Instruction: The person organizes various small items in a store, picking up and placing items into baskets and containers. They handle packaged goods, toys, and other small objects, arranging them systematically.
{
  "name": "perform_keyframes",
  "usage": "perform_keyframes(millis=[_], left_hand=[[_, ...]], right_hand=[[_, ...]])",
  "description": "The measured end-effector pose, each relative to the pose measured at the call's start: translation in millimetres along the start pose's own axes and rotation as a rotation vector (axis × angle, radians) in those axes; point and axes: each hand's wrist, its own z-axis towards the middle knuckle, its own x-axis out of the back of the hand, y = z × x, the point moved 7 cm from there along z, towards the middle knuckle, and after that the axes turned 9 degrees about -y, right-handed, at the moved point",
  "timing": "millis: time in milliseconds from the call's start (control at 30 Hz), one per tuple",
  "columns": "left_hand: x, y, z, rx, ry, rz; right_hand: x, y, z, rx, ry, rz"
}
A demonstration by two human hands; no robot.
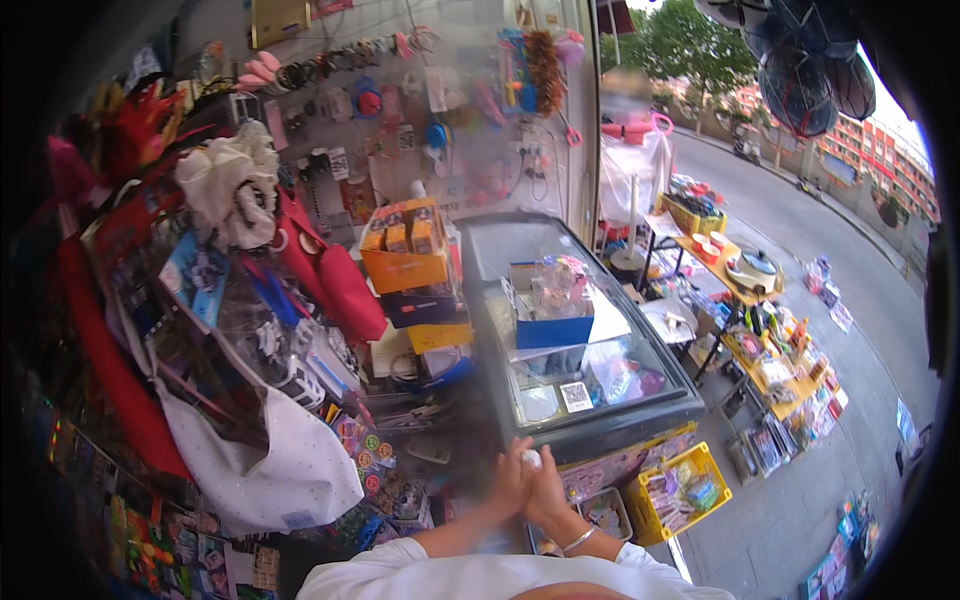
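My left hand (507,477) and my right hand (547,489) are pressed together in front of my body. Between their fingers shows a small white crumpled thing (531,458), perhaps tissue; most of it is hidden. A silvery bangle (578,539) circles my right wrist. Just beyond my fingertips lies the near edge of a dark chest freezer (600,435) with a glass top. On the glass stand a blue open box (553,334) holding clear plastic items and a white card with a printed code (576,397).
Left are stacked cartons (405,270), a red bag (349,289) and a white speckled cloth (277,465). Yellow crate (679,491) with packets sits right of the freezer. Outside, goods cover low tables (787,409) beside the pavement; netted balls (799,90) hang above.
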Motion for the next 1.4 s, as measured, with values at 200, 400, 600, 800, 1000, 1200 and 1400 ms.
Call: perform_keyframes(millis=[200, 400, 600, 800, 1000, 1200, 1400], left_hand=[[-1.6, 27.9, -13.3, -0.118, 0.088, -0.058], [24.9, 34.6, -11.3, -0.062, 0.201, 0.285], [-3.4, 77.9, -24.6, 0.266, -0.016, 0.282], [30.6, 20.5, -2.9, 0.071, 0.044, 0.212], [-8.4, 60.9, -48.2, -0.027, -0.078, 0.149], [17.9, 45.8, -59.6, -0.081, 0.091, -0.067], [59.0, -97.8, -22.5, 0.399, 0.104, -0.467]], right_hand=[[5.2, -11.7, 4.3, -0.113, 0.104, 0.227], [-24.7, 5.9, -7.9, -0.211, -0.047, 0.638], [-8.9, -19.0, -13.0, -0.110, 0.150, 0.090], [-21.5, 12.4, -31.5, 0.000, 0.022, -0.127], [-3.7, -12.3, -45.0, -0.202, 0.151, 0.336], [-19.2, -7.2, -47.2, -0.293, 0.149, 0.369], [-41.0, -13.4, -47.8, -0.330, -0.097, 0.027]])
